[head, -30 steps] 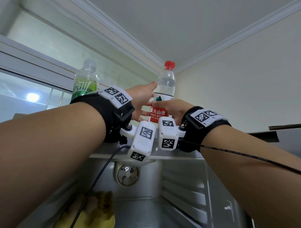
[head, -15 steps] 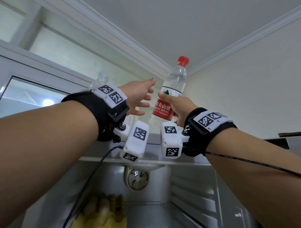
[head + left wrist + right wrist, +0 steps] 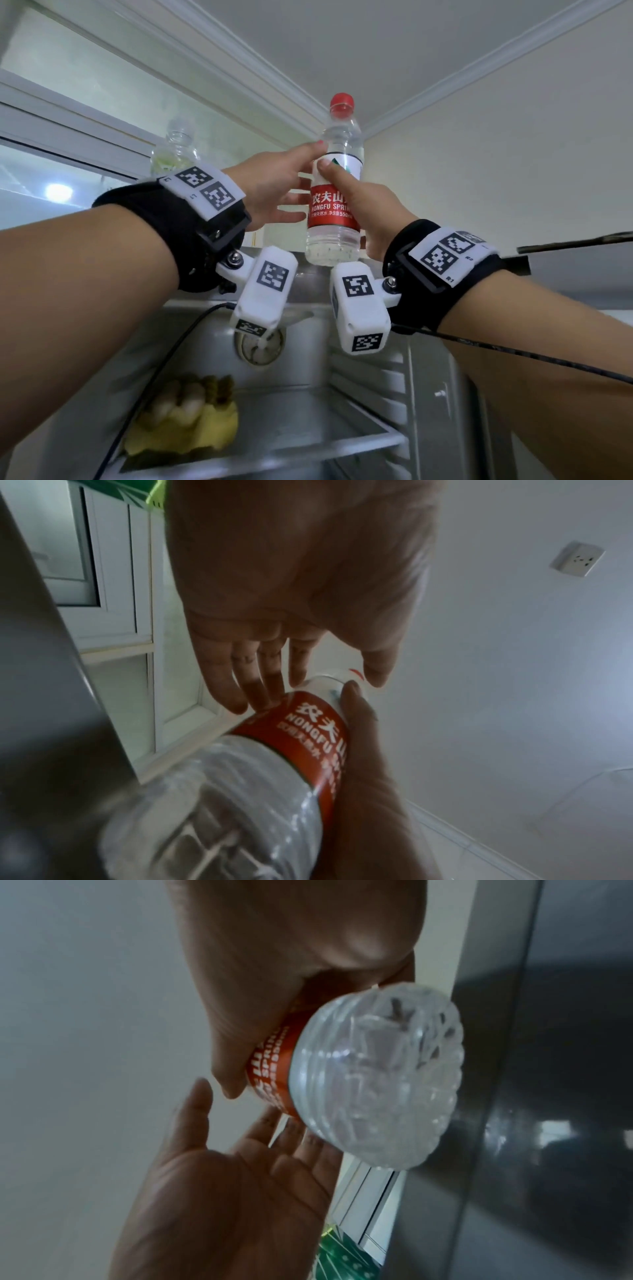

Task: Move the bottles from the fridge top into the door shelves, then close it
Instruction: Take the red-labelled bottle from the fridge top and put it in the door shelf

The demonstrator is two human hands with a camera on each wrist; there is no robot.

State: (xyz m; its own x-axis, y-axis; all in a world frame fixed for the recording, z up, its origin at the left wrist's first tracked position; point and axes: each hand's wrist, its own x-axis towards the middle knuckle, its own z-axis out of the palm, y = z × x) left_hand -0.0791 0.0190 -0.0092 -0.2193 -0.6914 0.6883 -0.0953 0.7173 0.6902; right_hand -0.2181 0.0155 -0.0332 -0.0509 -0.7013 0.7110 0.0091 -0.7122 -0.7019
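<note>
My right hand (image 3: pixel 349 198) grips a clear water bottle (image 3: pixel 334 209) with a red cap and red label, held upright just above the fridge top (image 3: pixel 308 274). In the right wrist view the bottle's ribbed base (image 3: pixel 377 1080) faces the camera with my thumb across the label. My left hand (image 3: pixel 277 192) is spread beside the bottle, its straight fingertips (image 3: pixel 260 693) touching the label's left side. A second bottle with a green label (image 3: pixel 173 150) stands on the fridge top at the far left, mostly hidden behind my left wrist.
The open fridge compartment (image 3: pixel 308 394) lies below, with a yellow bundle of food (image 3: pixel 185 421) on its wire shelf and a round dial (image 3: pixel 260 346) on the back wall. A window frame (image 3: pixel 68 126) is at the left, a wall socket (image 3: pixel 577 558) on the wall.
My right hand has lifted the red-label bottle off the fridge top and drawn it toward me. The left hand stayed beside it, fingers spread.
</note>
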